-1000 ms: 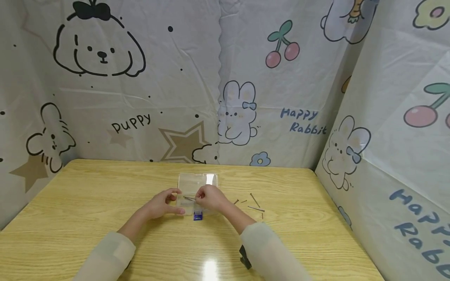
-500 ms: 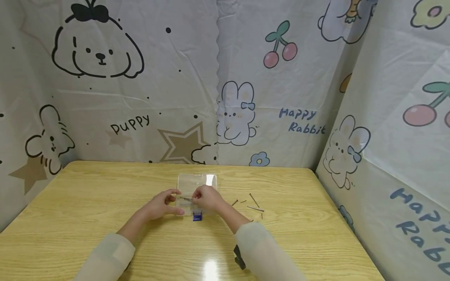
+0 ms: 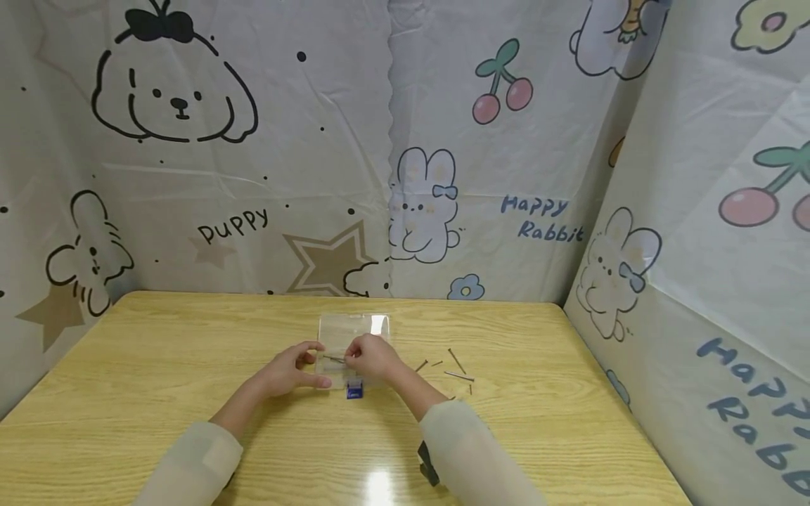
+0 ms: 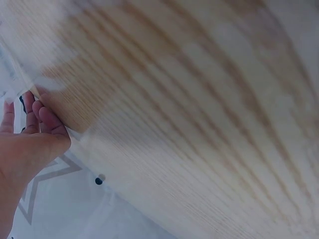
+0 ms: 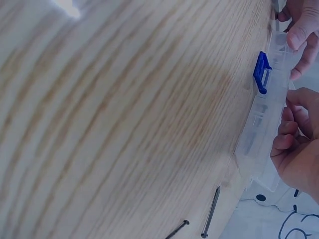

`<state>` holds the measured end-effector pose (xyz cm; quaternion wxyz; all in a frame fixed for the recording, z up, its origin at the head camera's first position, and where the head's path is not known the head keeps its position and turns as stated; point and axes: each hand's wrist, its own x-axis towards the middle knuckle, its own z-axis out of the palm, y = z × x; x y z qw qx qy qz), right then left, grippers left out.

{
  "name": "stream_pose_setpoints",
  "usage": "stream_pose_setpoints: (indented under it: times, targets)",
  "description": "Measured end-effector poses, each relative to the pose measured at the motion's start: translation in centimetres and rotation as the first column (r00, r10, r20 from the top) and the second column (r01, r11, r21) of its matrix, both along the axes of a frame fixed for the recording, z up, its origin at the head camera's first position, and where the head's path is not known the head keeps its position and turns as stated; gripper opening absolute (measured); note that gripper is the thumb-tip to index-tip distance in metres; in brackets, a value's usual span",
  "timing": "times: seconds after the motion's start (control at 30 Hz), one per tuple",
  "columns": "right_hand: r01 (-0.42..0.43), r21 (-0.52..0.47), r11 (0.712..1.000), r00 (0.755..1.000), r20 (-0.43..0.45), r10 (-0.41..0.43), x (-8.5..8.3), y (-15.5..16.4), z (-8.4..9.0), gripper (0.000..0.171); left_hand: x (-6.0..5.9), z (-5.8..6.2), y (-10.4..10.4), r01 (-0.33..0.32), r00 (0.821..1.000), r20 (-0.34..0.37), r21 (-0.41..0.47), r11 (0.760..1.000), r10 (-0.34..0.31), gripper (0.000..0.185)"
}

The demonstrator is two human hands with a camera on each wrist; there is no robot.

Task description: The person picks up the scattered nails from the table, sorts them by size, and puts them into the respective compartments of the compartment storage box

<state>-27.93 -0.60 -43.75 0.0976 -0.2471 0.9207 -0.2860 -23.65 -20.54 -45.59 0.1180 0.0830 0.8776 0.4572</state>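
A clear plastic box [image 3: 342, 325] with its lid raised at the back stands toward the far side of the table. At its front is a blue latch [image 3: 354, 390], also plain in the right wrist view. My left hand [image 3: 287, 369] holds the box's left end, the thumb at the front and the fingers behind. Over the box, the thumb and fingers of my right hand [image 3: 375, 357] pinch a thin nail [image 3: 332, 359], whose length points left. The right fingers hide its other end. In the right wrist view the left thumb [image 5: 297, 39] lies against the box's front.
Several loose nails [image 3: 459, 376] lie on the wooden table [image 3: 531, 422] right of the box. Two long nails [image 5: 211, 211] show in the right wrist view. A printed cloth [image 3: 285, 140] hangs behind the table and along its right side.
My right hand has shifted slightly left over the box with the nail. The left hand stays at the box's left end. The head view has moved a little.
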Motion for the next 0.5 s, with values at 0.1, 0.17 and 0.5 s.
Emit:
stream_pose_setpoints:
  times: [0.1,0.17,0.5]
  targets:
    - [0.008,0.002,1.000,1.000,0.000,-0.008,0.02,-0.01,0.06,0.012,-0.05,-0.05,-0.01,-0.001,1.000,-0.004,-0.005,1.000,0.001,0.073]
    - [0.009,0.000,1.000,1.000,-0.004,-0.009,0.02,0.02,0.07,0.012,-0.10,-0.11,-0.01,-0.001,1.000,-0.007,-0.007,1.000,0.001,0.073]
    - [-0.015,-0.008,1.000,0.999,-0.036,0.015,-0.21,0.98,0.58,0.013,-0.07,-0.06,-0.05,0.001,1.000,0.003,-0.012,1.000,-0.001,0.074]
